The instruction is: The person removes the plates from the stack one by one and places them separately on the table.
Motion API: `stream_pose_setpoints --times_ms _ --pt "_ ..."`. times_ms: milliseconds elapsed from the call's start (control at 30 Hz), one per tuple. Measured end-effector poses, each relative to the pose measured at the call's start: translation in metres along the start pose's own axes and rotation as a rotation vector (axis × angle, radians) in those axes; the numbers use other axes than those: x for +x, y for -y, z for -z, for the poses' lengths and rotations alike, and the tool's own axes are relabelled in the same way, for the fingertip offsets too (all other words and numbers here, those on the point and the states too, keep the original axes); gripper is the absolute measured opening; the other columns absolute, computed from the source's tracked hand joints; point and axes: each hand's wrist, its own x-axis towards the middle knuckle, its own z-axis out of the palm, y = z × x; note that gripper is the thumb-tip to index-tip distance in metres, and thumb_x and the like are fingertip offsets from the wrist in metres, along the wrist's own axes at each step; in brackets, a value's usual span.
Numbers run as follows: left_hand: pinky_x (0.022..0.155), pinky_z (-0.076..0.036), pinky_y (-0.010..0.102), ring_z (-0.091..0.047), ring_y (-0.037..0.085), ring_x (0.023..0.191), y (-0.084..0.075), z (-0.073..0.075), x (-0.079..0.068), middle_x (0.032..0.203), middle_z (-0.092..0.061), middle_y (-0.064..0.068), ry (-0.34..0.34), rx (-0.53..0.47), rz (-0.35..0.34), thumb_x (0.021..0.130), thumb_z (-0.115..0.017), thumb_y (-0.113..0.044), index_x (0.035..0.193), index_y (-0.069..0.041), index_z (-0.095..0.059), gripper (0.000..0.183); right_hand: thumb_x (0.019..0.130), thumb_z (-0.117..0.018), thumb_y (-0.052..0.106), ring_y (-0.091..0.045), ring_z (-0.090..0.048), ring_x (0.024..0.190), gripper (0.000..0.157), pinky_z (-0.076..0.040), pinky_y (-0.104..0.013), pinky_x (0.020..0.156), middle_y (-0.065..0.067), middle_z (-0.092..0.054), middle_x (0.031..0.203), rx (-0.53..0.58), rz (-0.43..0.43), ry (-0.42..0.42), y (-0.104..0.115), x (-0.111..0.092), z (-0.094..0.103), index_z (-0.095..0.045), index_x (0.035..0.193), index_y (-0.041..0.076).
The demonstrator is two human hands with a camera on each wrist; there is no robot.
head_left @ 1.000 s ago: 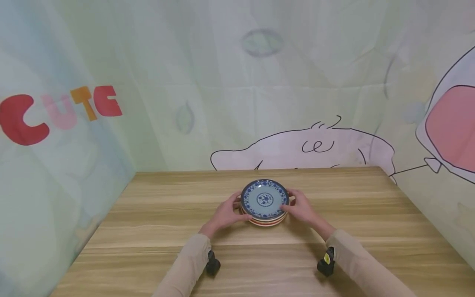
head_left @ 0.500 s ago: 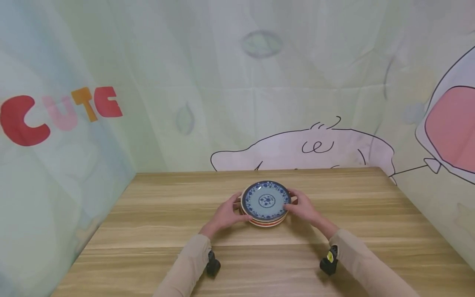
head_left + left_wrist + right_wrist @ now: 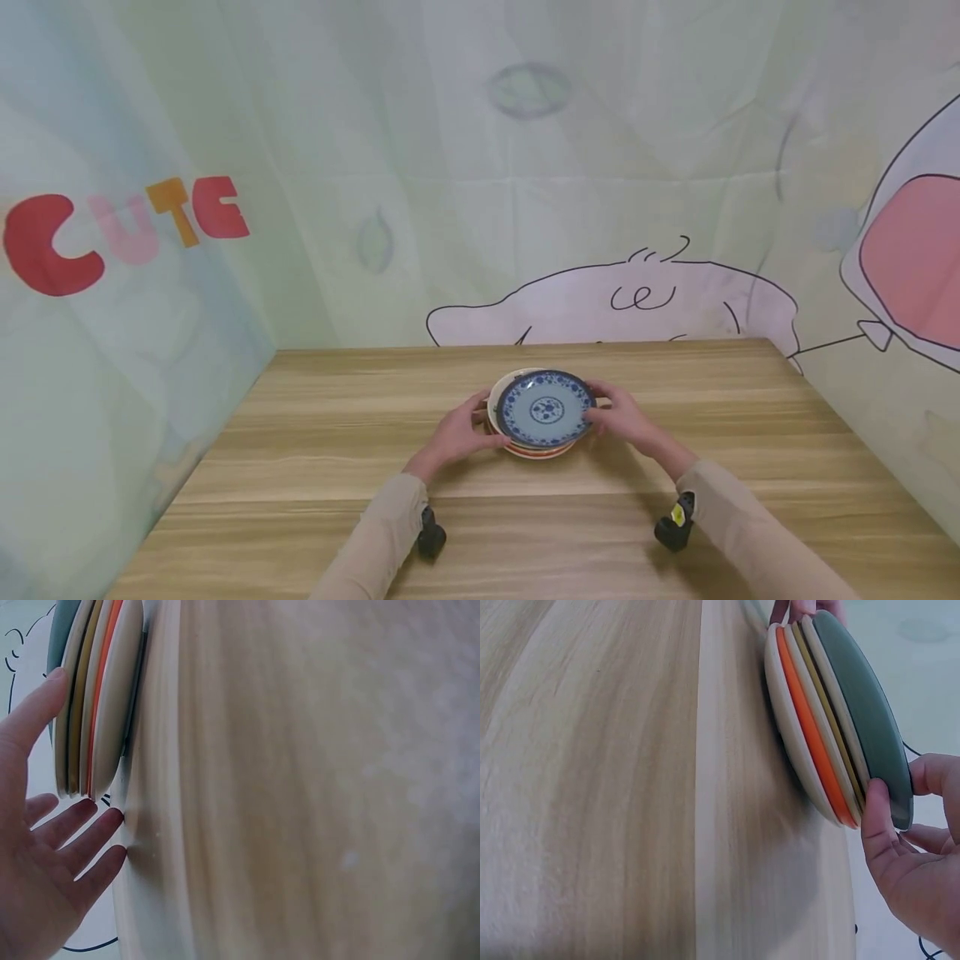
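- The blue floral plate lies at the top of a plate stack, off-centre toward the right hand; the stack stands toward the far side of the wood-grain bench.
- The right hand pinches that plate's rim. The right wrist view shows its digits on either side of the rim; I cannot tell whether the plate is lifted clear.
- The left hand has loosely extended fingers. The left wrist view shows its thumb touching the edge of the stack and 4 spread fingers near the lower rims.
- Only the head view shows the floral print and a cream plate exposed underneath on the left.
- The 2 wrist views show the plain teal underside and the layered cream, mustard and orange edges; the head view gives just a sliver of orange.
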Motion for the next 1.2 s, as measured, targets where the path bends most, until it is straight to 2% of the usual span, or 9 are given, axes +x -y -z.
stream_pose_setpoints --times_ms 200,667,1000,1200 --pt "0.1 -0.036 0.048 -0.049 0.031 0.117 0.0 0.0 -0.001 0.135 -0.044 0.015 -0.005 0.011 -0.006 0.068 -0.078 -0.035 0.139 -0.007 -0.033 0.089 0.081 -0.056 0.001 -0.032 -0.055 0.099 0.061 -0.055 -0.035 0.066 -0.028 -0.041 0.126 0.004 -0.004 -0.001 -0.003 0.001 0.002 -0.03 0.135 -0.009" --pt "0.097 -0.039 0.048 -0.05 0.034 0.115 0.0 0.0 -0.001 0.135 -0.044 0.016 -0.012 0.016 -0.034 0.069 -0.078 -0.034 0.138 -0.005 -0.035 0.086 0.084 -0.051 -0.003 -0.029 -0.056 0.096 0.058 -0.054 -0.038 0.071 -0.031 -0.032 0.135 0.037 -0.021 0.025 -0.001 -0.002 0.009 -0.027 0.136 -0.011" --pt "0.098 -0.039 0.048 -0.048 0.034 0.117 0.0 -0.001 0.0 0.136 -0.043 0.016 0.0 0.019 0.01 0.069 -0.078 -0.036 0.139 -0.006 -0.033 0.089 0.085 -0.051 -0.004 -0.033 -0.055 0.102 0.057 -0.054 -0.033 0.074 -0.031 -0.03 0.137 0.052 -0.043 0.015 0.0 -0.005 0.015 -0.026 0.136 -0.011" --pt "0.098 -0.038 0.048 -0.047 0.034 0.117 -0.002 0.0 0.0 0.136 -0.043 0.016 0.003 0.008 0.015 0.069 -0.077 -0.037 0.139 -0.006 -0.033 0.088 0.086 -0.051 -0.003 -0.039 -0.048 0.112 0.056 -0.054 -0.03 0.076 -0.029 -0.029 0.138 0.047 -0.05 -0.006 -0.002 -0.008 0.021 -0.028 0.137 -0.009"
